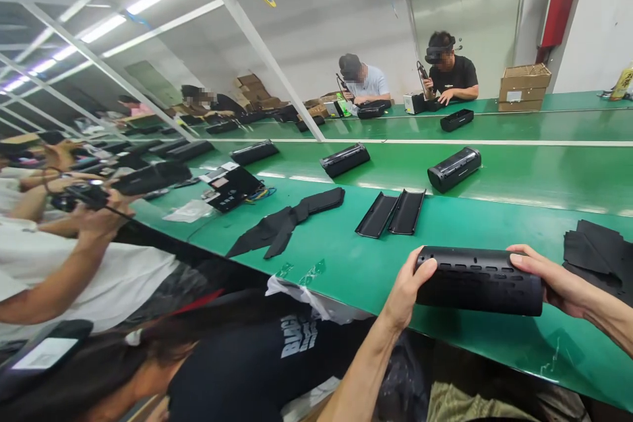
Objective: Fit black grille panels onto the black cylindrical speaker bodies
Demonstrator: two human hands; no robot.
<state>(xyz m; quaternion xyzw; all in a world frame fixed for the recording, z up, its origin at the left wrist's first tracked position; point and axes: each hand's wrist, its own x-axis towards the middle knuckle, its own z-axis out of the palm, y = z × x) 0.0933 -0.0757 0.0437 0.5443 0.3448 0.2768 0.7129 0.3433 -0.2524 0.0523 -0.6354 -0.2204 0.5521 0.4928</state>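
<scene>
**Hand passage at near bench edge**

Green bench [346, 277] showed between the left hand [408, 290] and two black half-shells [390, 213], leaving a passable lane toward the far side. A cylindrical black housing [479, 280] blocked the way between the hands. Stacked black sheets [593, 250] stood just beyond the right hand [554, 277]. Black strips [284, 221] obstructed the left.
</scene>
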